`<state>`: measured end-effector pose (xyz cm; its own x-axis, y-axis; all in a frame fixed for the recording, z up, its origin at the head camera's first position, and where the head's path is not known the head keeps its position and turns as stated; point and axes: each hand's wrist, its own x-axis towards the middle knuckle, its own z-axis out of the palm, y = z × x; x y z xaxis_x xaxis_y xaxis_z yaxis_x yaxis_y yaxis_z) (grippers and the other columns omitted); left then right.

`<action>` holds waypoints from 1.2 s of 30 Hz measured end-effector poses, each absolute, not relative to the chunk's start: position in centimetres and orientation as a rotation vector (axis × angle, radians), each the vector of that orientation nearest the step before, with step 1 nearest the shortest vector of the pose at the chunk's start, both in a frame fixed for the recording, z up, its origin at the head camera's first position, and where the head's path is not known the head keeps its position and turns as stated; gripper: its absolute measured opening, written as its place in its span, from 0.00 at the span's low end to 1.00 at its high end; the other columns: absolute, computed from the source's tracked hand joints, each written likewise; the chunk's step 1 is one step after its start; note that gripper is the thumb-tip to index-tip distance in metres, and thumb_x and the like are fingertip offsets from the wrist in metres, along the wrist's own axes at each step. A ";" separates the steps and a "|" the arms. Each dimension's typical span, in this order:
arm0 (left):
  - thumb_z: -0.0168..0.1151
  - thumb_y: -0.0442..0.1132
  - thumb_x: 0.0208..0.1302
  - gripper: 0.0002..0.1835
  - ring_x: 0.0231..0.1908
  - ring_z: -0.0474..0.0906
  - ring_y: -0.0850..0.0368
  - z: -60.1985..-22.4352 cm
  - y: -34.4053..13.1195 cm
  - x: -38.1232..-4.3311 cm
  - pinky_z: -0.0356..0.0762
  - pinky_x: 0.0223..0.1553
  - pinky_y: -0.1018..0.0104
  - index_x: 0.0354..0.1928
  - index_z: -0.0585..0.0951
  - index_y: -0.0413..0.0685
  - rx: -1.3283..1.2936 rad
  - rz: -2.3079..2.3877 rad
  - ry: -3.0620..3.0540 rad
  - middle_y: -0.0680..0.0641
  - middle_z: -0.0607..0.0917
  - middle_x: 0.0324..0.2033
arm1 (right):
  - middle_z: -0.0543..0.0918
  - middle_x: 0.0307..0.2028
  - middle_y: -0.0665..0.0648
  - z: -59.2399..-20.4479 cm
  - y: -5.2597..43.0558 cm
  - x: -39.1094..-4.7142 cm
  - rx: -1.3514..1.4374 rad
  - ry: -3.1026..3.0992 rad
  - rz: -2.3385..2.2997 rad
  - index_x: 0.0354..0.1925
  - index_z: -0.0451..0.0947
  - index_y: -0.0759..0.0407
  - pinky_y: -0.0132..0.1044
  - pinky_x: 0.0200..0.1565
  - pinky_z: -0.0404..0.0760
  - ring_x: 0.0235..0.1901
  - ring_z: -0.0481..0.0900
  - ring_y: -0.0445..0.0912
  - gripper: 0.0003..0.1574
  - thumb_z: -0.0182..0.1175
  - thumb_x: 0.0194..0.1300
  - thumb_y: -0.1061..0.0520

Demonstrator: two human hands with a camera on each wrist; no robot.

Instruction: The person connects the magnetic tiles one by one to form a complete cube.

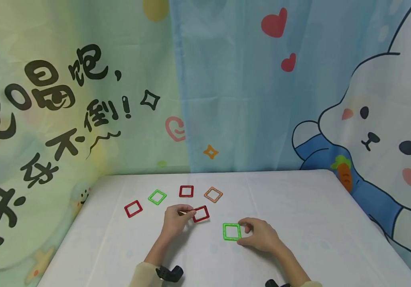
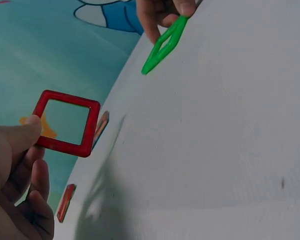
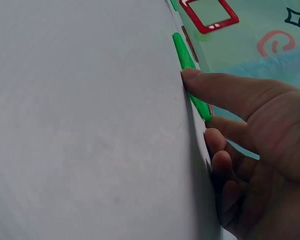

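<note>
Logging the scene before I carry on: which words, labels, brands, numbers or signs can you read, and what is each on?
"吧," on the green-yellow curtain, upper line
"不倒!" on the same curtain, lower line
Other black characters there, some cut off at the left edge: too stylised to read surely.
Red frame in the left hand, green frame in the right hand: no readable text.

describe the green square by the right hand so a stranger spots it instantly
On the white table, find the person's right hand. It pinches one edge of a bright green, open-centred square frame. The only other green frame lies farther back and to the left, with no hand touching it.
</note>
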<state>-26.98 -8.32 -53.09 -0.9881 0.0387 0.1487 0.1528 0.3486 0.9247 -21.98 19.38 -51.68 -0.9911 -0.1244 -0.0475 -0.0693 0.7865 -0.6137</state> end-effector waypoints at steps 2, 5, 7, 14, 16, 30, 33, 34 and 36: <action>0.71 0.36 0.58 0.04 0.27 0.77 0.59 -53.0 -7.9 -27.0 0.74 0.26 0.67 0.33 0.87 0.44 -0.207 -1.726 -2.501 0.54 0.84 0.26 | 0.72 0.26 0.46 -51.7 19.1 -22.0 -0.162 2.885 -0.983 0.48 0.82 0.55 0.38 0.32 0.65 0.27 0.67 0.42 0.33 0.80 0.40 0.52; 0.71 0.36 0.58 0.03 0.26 0.77 0.59 -52.7 -7.4 -27.0 0.74 0.26 0.66 0.33 0.86 0.44 -0.256 -1.721 -2.500 0.54 0.84 0.25 | 0.72 0.25 0.46 -51.7 18.7 -22.0 -0.174 2.884 -0.981 0.48 0.82 0.55 0.38 0.32 0.65 0.27 0.67 0.42 0.33 0.80 0.41 0.52; 0.71 0.36 0.58 0.03 0.26 0.77 0.60 -52.5 -7.2 -27.0 0.74 0.27 0.67 0.32 0.86 0.44 -0.277 -1.710 -2.502 0.54 0.84 0.25 | 0.72 0.25 0.46 -51.8 18.4 -22.1 -0.180 2.879 -0.979 0.48 0.82 0.55 0.39 0.33 0.65 0.27 0.67 0.42 0.33 0.80 0.41 0.52; 0.71 0.37 0.58 0.04 0.26 0.76 0.60 -52.0 -6.6 -27.1 0.74 0.27 0.67 0.32 0.87 0.45 -0.338 -1.686 -2.510 0.55 0.84 0.26 | 0.72 0.25 0.47 -51.7 17.3 -22.3 -0.209 2.857 -0.999 0.48 0.82 0.55 0.39 0.31 0.64 0.26 0.67 0.42 0.33 0.80 0.41 0.53; 0.72 0.37 0.57 0.04 0.26 0.76 0.61 -52.0 -6.5 -27.1 0.74 0.27 0.68 0.32 0.87 0.45 -0.350 -1.689 -2.516 0.55 0.83 0.26 | 0.72 0.25 0.47 -51.7 17.0 -22.5 -0.220 2.849 -1.003 0.49 0.82 0.55 0.38 0.31 0.64 0.26 0.67 0.42 0.33 0.80 0.42 0.53; 0.72 0.38 0.57 0.03 0.24 0.75 0.62 -52.0 -5.1 -27.2 0.72 0.25 0.69 0.31 0.87 0.47 -0.455 -1.708 -2.545 0.57 0.84 0.26 | 0.72 0.24 0.47 -51.4 16.6 -22.7 -0.288 2.828 -1.019 0.48 0.82 0.55 0.37 0.28 0.64 0.25 0.67 0.41 0.31 0.79 0.42 0.53; 0.72 0.38 0.57 0.03 0.25 0.74 0.62 -52.2 -4.8 -27.1 0.72 0.26 0.69 0.31 0.87 0.46 -0.469 -1.711 -2.555 0.57 0.83 0.26 | 0.72 0.25 0.47 -51.4 16.6 -22.7 -0.292 2.830 -1.019 0.48 0.82 0.55 0.37 0.28 0.64 0.25 0.67 0.42 0.31 0.79 0.42 0.53; 0.72 0.37 0.57 0.03 0.25 0.74 0.62 -52.2 -4.7 -27.1 0.72 0.26 0.69 0.31 0.87 0.46 -0.476 -1.712 -2.556 0.56 0.83 0.25 | 0.72 0.25 0.47 -51.4 16.6 -22.7 -0.293 2.830 -1.018 0.48 0.82 0.55 0.37 0.28 0.64 0.25 0.67 0.41 0.32 0.79 0.42 0.52; 0.72 0.37 0.57 0.03 0.25 0.74 0.62 -52.3 -4.6 -27.1 0.72 0.26 0.69 0.31 0.87 0.46 -0.479 -1.712 -2.570 0.57 0.83 0.25 | 0.72 0.25 0.47 -51.5 16.6 -22.8 -0.296 2.832 -1.013 0.48 0.82 0.55 0.37 0.28 0.64 0.25 0.67 0.41 0.32 0.79 0.42 0.52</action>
<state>-27.10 -4.57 -52.25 -0.9528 0.2430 0.1821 0.2616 0.3527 0.8984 -22.77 16.58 -51.51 -0.9738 -0.2225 -0.0462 -0.1427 0.7569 -0.6378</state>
